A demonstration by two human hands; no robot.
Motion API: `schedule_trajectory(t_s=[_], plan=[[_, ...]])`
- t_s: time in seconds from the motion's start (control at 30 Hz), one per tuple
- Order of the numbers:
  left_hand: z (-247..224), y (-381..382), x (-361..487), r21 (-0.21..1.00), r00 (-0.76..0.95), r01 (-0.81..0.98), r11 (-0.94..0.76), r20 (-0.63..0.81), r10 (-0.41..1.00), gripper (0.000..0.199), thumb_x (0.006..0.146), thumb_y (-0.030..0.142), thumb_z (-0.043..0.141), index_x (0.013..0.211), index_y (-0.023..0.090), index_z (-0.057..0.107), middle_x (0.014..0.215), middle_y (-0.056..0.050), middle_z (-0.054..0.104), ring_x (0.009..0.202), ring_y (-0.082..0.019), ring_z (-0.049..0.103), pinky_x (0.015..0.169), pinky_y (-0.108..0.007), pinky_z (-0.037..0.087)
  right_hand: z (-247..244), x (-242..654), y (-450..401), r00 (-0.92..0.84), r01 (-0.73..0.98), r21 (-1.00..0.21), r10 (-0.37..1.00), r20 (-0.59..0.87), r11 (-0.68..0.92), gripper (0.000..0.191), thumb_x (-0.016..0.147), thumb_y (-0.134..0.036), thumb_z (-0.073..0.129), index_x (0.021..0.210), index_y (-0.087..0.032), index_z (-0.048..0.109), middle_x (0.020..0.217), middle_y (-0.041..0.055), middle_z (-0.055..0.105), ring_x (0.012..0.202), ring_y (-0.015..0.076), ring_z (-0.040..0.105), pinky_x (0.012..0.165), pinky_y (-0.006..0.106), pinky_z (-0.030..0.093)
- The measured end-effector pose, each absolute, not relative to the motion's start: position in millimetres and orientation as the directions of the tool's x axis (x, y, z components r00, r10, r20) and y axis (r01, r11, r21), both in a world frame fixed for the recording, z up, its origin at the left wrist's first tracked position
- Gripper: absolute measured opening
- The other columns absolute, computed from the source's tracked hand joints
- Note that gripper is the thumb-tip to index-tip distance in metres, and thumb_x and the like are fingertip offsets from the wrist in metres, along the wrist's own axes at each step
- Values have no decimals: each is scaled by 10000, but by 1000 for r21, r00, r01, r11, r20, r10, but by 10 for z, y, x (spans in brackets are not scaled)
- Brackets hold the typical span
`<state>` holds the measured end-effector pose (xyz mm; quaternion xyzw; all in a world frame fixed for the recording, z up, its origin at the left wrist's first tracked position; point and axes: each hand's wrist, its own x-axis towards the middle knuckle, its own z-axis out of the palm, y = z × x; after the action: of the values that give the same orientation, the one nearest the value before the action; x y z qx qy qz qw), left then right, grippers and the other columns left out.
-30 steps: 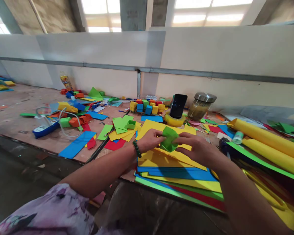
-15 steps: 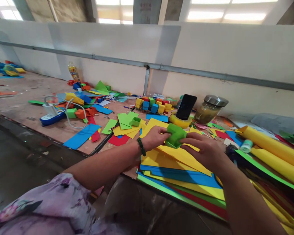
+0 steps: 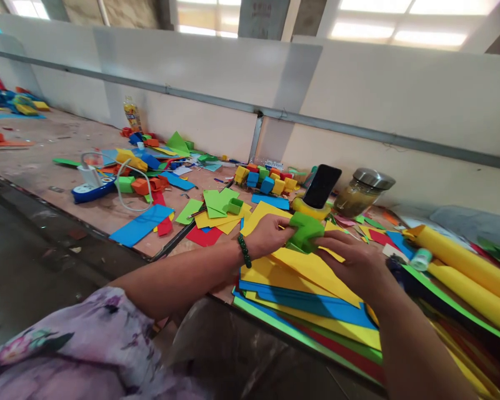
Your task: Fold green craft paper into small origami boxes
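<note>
A bent green piece (image 3: 305, 232) is held up between both hands, above a stack of yellow, blue, green and red sheets (image 3: 304, 300). My left hand (image 3: 271, 235) pinches its left side, with a dark green bead bracelet on the wrist. My right hand (image 3: 354, 256) grips its right side with thumb and fingers. Just behind the piece, a black phone (image 3: 323, 186) leans upright on a yellow stand (image 3: 310, 209). Left of my left hand lie flat green sheets (image 3: 217, 203) with a small green open box (image 3: 235, 206) on them.
Colourful small boxes (image 3: 266, 180) stand in rows farther back. A lidded glass jar (image 3: 363, 193) and yellow rolls (image 3: 462, 250) are on the right. On the left are a blue-and-white power strip (image 3: 92, 188) with a white cable, a blue sheet (image 3: 141, 225) and a bottle (image 3: 132, 115).
The view has shifted and tilted slightly. Both hands still hold the green piece, which looks slightly turned between the fingers.
</note>
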<state>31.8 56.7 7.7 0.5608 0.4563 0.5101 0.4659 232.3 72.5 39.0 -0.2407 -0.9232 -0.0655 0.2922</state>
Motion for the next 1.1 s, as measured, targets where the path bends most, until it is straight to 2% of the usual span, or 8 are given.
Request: schedule_trajectory(t_s=[0.1, 0.3, 0.47, 0.63, 0.8, 0.9, 0.97, 1.1], plan=[[58, 571, 325, 986, 88, 22, -167, 165, 982, 229, 796, 229, 545, 718, 75, 695, 533, 14, 522, 489, -70, 466, 473, -176, 409, 381, 2316, 734, -717, 478, -18, 402, 569, 878, 110, 856, -221, 598, 861, -236, 706, 908, 36, 730, 765, 172, 699, 672, 273, 544], [135, 534, 339, 991, 114, -78, -113, 122, 986, 186, 770, 143, 532, 674, 82, 679, 555, 16, 549, 498, -66, 500, 488, -170, 438, 390, 2356, 753, -666, 450, -229, 495, 558, 863, 76, 841, -270, 635, 855, -233, 700, 825, 16, 735, 721, 173, 693, 664, 283, 553], [158, 508, 354, 989, 120, -105, -103, 115, 986, 179, 776, 137, 542, 702, 82, 696, 542, 17, 545, 488, -65, 503, 472, -165, 444, 380, 2369, 755, -627, 431, -282, 509, 590, 857, 74, 825, -265, 654, 869, -248, 711, 866, 21, 733, 792, 194, 691, 693, 310, 553], [123, 521, 356, 994, 120, -72, -77, 85, 989, 178, 781, 118, 539, 751, 80, 711, 579, -1, 593, 506, -78, 540, 486, -175, 469, 389, 2292, 679, -622, 424, -220, 459, 634, 878, 118, 828, -212, 650, 934, -253, 680, 852, 10, 733, 751, 172, 692, 707, 297, 545], [130, 509, 363, 994, 105, -90, -56, 66, 992, 167, 783, 110, 545, 728, 71, 699, 577, -2, 593, 494, -72, 540, 489, -172, 478, 364, 2245, 624, -538, 525, -217, 519, 664, 823, 469, 813, -188, 654, 1258, -247, 517, 794, -1, 735, 783, 191, 711, 704, 298, 556], [125, 502, 357, 995, 114, -88, -45, 55, 992, 173, 789, 115, 539, 758, 72, 704, 610, -12, 609, 521, -81, 563, 497, -178, 490, 375, 2258, 614, -574, 505, -202, 501, 648, 839, 444, 808, -153, 620, 1233, -246, 534, 795, -2, 717, 742, 171, 699, 694, 287, 558], [105, 510, 347, 995, 125, -76, -61, 71, 990, 180, 796, 141, 545, 787, 74, 712, 633, -19, 616, 539, -84, 570, 499, -178, 491, 403, 2259, 601, -586, 478, -187, 471, 660, 858, 429, 805, -138, 601, 1219, -238, 552, 863, 22, 702, 747, 163, 686, 700, 287, 559], [50, 544, 331, 983, 90, -55, -177, 182, 979, 203, 799, 189, 550, 800, 82, 722, 602, -7, 585, 526, -71, 528, 492, -163, 459, 457, 2217, 572, -644, 436, -22, 329, 691, 900, 266, 812, -135, 603, 1045, -250, 660, 988, 58, 688, 873, 185, 670, 728, 293, 550]])
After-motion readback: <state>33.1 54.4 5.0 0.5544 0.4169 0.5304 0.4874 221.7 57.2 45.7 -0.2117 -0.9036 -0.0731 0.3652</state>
